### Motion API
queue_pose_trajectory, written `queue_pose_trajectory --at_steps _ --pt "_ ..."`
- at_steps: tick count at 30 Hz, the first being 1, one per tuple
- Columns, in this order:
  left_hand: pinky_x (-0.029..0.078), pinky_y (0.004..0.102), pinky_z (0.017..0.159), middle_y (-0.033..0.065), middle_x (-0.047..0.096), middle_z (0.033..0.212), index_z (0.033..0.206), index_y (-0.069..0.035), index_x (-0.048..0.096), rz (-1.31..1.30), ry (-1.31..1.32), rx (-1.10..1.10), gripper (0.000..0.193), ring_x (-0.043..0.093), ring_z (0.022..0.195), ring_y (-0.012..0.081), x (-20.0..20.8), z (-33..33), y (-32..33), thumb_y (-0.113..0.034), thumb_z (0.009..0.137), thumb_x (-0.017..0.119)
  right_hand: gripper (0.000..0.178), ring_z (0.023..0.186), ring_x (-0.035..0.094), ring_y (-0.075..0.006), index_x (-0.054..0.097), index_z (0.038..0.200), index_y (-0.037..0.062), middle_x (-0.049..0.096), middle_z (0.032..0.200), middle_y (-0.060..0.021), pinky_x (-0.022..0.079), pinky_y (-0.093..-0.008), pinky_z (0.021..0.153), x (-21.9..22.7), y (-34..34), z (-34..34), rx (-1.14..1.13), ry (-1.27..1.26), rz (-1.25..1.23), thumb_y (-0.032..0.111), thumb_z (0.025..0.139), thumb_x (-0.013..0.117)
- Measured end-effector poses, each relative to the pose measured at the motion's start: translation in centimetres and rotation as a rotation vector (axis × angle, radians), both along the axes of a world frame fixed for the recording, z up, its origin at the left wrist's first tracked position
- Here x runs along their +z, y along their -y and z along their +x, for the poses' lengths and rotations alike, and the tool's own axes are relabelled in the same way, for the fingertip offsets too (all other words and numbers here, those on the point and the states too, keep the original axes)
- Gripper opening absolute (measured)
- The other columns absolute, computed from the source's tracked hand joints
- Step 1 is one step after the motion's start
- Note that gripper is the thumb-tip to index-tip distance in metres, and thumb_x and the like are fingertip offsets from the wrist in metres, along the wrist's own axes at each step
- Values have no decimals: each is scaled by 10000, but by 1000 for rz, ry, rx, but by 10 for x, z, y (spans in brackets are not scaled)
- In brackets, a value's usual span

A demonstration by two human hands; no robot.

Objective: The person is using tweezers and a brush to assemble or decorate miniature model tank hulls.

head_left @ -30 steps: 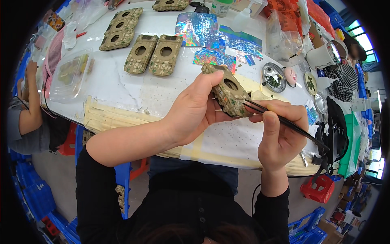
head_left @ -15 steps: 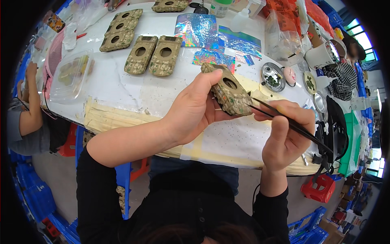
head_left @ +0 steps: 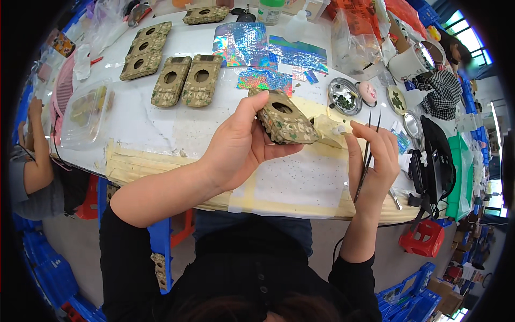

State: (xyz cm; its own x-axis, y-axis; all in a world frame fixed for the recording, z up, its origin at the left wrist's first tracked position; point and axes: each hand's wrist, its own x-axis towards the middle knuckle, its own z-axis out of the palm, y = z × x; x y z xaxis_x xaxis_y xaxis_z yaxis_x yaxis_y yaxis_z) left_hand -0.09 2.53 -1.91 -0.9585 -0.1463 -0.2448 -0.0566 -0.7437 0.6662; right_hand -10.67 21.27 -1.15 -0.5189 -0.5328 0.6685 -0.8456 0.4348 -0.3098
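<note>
Left forearm slants up across table edge (head_left: 161,165); left hand (head_left: 230,142) raised over table. Thumb pressed on top of camouflage tank hull (head_left: 292,122), other fingers curled beneath: hull gripped between them, tilted, near end pointing right. Right forearm upright, right hand (head_left: 382,161) beside cream block (head_left: 328,138); black tweezers (head_left: 362,176) clasped among fingers, tips up. Thumb and forefinger by small white piece (head_left: 339,129); cannot tell whether pinching it. Green-lidded jar (head_left: 270,13) labelled, print too small to read.

Open to pass above the speckled paper (head_left: 300,180) between left grip (head_left: 236,137) and right grip (head_left: 378,161). Barred beyond by the held camouflage hull (head_left: 292,126) and yellowish block (head_left: 327,137); hemmed in rightward by a black bag (head_left: 442,147).
</note>
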Motion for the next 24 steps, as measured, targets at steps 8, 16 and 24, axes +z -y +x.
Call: queue_pose_trajectory --at_steps 8,16,24 --pt "537 331 840 215 571 1147 1223 -55 419 40 5 -5 476 607 1025 233 0 1 0 -430 950 313 175 771 550 -249 645 821 44 591 737 -89 433 -327 685 1 7 -1 -1 -32 4 26 673 738" --pt "537 330 827 224 560 1166 1243 -60 409 46 24 -53 501 612 1012 245 3 2 0 -446 935 323 122 738 554 -215 607 834 1 608 774 -93 452 -310 728 30 5 16 172 -3 -338 -17 738 679" --pt "547 336 800 148 586 1114 1220 -41 445 77 49 -96 525 619 985 266 6 3 -3 -461 927 330 84 649 488 -119 561 857 -5 593 763 -77 402 -236 609 23 36 19 490 415 -416 29 831 633"
